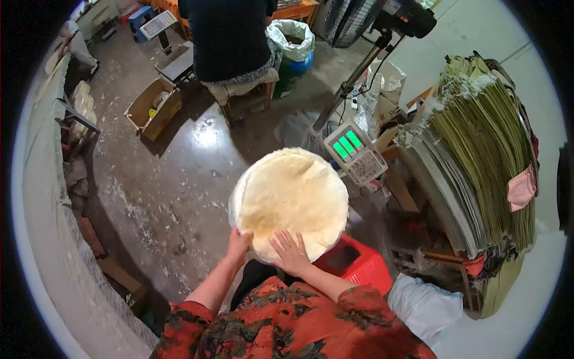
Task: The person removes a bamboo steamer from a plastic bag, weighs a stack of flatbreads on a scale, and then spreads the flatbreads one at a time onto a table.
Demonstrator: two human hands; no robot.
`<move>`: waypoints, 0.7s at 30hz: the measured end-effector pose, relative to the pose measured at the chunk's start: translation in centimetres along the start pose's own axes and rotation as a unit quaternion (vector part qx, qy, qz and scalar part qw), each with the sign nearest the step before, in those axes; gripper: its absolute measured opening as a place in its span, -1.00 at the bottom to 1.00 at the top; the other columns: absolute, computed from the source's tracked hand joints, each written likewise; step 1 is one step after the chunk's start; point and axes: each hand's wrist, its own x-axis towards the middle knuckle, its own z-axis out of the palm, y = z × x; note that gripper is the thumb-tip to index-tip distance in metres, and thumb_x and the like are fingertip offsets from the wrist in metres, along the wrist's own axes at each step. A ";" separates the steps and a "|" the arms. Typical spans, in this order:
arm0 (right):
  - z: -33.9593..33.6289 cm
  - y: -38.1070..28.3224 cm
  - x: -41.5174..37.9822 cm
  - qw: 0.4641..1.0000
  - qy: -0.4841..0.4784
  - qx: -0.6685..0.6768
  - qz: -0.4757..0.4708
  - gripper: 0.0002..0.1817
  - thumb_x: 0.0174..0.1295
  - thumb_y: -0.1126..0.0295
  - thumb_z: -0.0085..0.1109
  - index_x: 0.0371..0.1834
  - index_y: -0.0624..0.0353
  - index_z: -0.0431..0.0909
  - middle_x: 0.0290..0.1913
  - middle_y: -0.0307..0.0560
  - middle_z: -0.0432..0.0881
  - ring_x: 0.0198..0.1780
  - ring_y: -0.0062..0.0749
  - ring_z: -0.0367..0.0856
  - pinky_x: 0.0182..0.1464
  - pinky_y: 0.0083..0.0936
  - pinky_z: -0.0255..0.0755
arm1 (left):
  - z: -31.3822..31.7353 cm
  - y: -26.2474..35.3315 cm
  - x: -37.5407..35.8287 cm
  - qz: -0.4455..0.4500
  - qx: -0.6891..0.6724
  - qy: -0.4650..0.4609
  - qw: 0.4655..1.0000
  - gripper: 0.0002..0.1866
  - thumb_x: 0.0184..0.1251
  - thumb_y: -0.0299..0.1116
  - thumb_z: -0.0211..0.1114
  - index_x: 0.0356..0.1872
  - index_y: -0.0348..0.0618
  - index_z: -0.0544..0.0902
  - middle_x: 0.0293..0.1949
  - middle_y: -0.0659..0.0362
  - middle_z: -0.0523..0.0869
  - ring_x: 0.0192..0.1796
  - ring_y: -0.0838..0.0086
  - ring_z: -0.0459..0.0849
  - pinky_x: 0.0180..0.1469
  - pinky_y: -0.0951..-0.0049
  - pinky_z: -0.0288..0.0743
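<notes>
A large round, cream-coloured, soft-looking bundle with a pale wrapping round its edge is in front of my body. My left hand is at its lower left edge, the fingers partly hidden against its side. My right hand lies flat on the lower part of its top, fingers spread. Just beyond its upper right edge stands a scale display with green lit panels and a keypad. Under its lower right side is a red plastic stool.
A seated person in black has their back to me. Nearby are a cardboard box, a lined bucket and a standing fan. Stacked green sacks stand right, above a white plastic bag. Cloth sheeting runs along the left.
</notes>
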 end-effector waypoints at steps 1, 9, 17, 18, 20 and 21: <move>0.6 0.2 0.2 1.000 -0.028 -0.011 0.006 -0.22 0.06 -0.06 0.09 0.34 0.01 0.13 0.39 -0.03 0.07 0.42 -0.16 -0.04 0.31 0.09 -0.20 | 0.0 -0.1 0.0 -0.005 0.032 0.011 0.999 -0.54 0.17 -0.53 0.08 0.13 -0.05 0.29 -0.04 0.15 0.52 -0.08 0.36 0.58 -0.26 0.27 0.57; -4.2 3.4 5.5 0.999 0.016 0.022 0.042 -0.30 0.14 -0.02 0.03 0.34 -0.02 0.15 0.42 0.02 0.00 0.45 -0.13 -0.13 0.34 0.07 -0.24 | -0.2 -1.0 -0.3 0.087 0.074 0.072 0.991 -0.57 0.14 -0.52 0.09 0.08 -0.15 0.32 -0.14 0.07 0.53 -0.31 0.40 0.56 -0.39 0.46 0.46; -4.6 10.9 18.3 0.977 0.025 -0.068 0.198 -0.32 0.23 -0.03 -0.12 0.39 -0.06 0.01 0.46 -0.11 -0.11 0.47 -0.18 -0.21 0.37 0.05 -0.27 | 1.3 0.1 -6.2 0.324 0.728 -0.101 0.596 -0.22 0.01 0.15 0.25 0.31 0.32 0.21 0.40 0.03 0.00 0.44 0.06 -0.13 0.22 -0.43 -0.23; -4.7 10.8 18.5 0.979 -0.020 -0.064 0.190 -0.31 0.24 -0.04 -0.15 0.40 -0.08 -0.01 0.46 -0.13 -0.11 0.47 -0.19 -0.21 0.37 0.04 -0.27 | 0.9 -1.0 -5.8 0.331 0.727 -0.099 0.593 -0.22 0.01 0.15 0.25 0.31 0.32 0.21 0.40 0.03 0.00 0.44 0.06 -0.13 0.22 -0.43 -0.23; -5.9 10.7 19.3 0.974 -0.071 -0.075 0.200 -0.31 0.25 -0.09 -0.22 0.41 -0.11 -0.05 0.47 -0.15 -0.17 0.48 -0.18 -0.24 0.36 0.07 -0.25 | 0.2 -2.3 -5.7 0.323 0.744 -0.089 0.579 -0.26 0.05 0.16 0.21 0.30 0.34 0.22 0.39 0.02 0.02 0.44 0.07 -0.11 0.20 -0.45 -0.23; -6.3 10.6 19.4 0.974 -0.070 -0.063 0.207 -0.33 0.24 -0.05 -0.17 0.39 -0.09 0.02 0.44 -0.13 -0.05 0.45 -0.20 -0.14 0.34 0.03 -0.16 | 0.4 -1.9 -6.2 0.326 0.728 -0.088 0.597 -0.28 0.08 0.14 0.19 0.30 0.29 0.23 0.39 0.01 0.04 0.44 0.08 -0.09 0.22 -0.43 -0.22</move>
